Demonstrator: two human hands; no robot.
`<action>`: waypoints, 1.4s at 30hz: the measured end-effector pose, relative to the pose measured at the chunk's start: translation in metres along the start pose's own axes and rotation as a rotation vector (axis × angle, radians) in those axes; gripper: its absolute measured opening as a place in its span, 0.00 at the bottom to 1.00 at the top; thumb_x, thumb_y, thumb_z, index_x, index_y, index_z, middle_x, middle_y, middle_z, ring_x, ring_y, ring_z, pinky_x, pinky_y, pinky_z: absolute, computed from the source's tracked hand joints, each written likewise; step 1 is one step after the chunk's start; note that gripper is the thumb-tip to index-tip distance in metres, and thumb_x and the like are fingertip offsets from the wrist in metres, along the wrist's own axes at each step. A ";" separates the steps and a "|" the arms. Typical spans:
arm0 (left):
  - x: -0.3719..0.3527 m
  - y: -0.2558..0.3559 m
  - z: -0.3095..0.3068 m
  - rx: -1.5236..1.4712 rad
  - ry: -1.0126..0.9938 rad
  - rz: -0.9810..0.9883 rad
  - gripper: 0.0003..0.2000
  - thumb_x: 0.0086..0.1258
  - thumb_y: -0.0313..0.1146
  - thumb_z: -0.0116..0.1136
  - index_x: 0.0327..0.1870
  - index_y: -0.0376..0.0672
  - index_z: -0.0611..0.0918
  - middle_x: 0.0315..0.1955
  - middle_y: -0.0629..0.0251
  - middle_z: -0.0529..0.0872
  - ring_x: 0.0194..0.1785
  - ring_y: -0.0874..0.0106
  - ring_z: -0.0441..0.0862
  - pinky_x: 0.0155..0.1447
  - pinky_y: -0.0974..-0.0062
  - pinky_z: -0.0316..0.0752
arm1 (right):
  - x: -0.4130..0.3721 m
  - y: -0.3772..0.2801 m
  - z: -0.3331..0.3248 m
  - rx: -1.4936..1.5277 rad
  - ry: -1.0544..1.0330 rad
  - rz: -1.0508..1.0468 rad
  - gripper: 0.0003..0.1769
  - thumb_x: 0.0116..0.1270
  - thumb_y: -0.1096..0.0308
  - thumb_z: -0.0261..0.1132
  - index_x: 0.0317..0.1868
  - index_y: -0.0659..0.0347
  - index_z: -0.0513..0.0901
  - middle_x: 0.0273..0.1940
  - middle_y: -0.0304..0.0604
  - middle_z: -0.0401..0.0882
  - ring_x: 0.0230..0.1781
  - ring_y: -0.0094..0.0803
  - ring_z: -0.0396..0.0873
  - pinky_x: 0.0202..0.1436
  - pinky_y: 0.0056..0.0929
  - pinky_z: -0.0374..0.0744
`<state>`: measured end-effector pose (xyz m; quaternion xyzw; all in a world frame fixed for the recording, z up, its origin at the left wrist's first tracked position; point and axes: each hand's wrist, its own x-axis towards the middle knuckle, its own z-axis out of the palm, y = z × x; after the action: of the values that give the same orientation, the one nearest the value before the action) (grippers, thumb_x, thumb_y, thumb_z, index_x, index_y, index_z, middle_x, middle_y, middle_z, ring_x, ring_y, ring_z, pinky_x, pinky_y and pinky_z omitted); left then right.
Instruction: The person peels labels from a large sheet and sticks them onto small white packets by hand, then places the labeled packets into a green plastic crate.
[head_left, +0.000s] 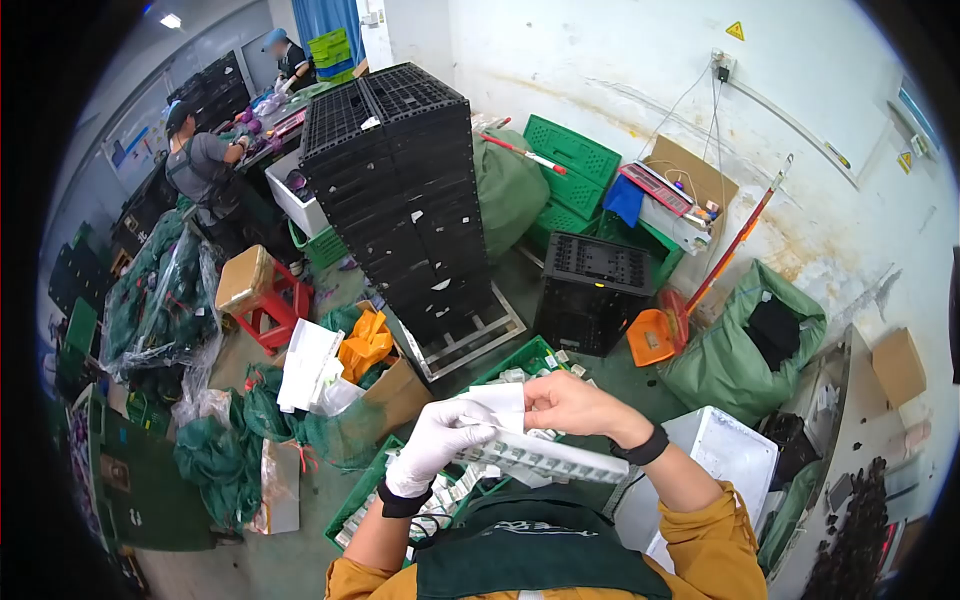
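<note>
- The long white pocketed strip (560,460) is hanging in the air in front of the person's chest, on the near side of the tall stack of black crates (420,180), slanting down toward the right.
- The gloved left hand (435,440) is closing its fingers around the strip's left end, the thumb lying by the lower edge of a white sheet (500,400).
- The bare right hand (575,403) is holding the sheet's right side, thumb and fingers drawn narrow.
- The step in hand appears to be handling the sheet above the strip; whether the two are joined is not clear. Any move from this hold seems to call for a steady left grip, as the strip is reaching well past those fingers.
- Green baskets (378,478) of small cartons are sitting below the hands, nearer than the stack.
- A white bin (715,460) is standing nearer and to the right of the stack; an orange dustpan (651,337) is resting to its right.
- A cardboard box (405,395) is standing at the stack's near left.
- Beyond the stack's left side, two co-workers (205,165) (290,62) are standing at a cluttered table.
</note>
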<state>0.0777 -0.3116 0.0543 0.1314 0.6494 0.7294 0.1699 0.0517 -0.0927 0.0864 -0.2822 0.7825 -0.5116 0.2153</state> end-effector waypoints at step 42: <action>-0.011 0.024 -0.009 -0.051 0.264 0.104 0.02 0.57 0.23 0.62 0.29 0.37 0.81 0.31 0.68 0.80 0.35 0.79 0.77 0.41 0.81 0.71 | 0.042 -0.035 -0.005 0.342 0.396 -0.065 0.11 0.64 0.63 0.62 0.28 0.61 0.77 0.21 0.27 0.70 0.18 0.09 0.61 0.18 0.12 0.59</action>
<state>0.0825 -0.3265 0.0774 0.0636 0.6398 0.7644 0.0481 0.0252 -0.1282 0.1186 -0.1611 0.7020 -0.6884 0.0858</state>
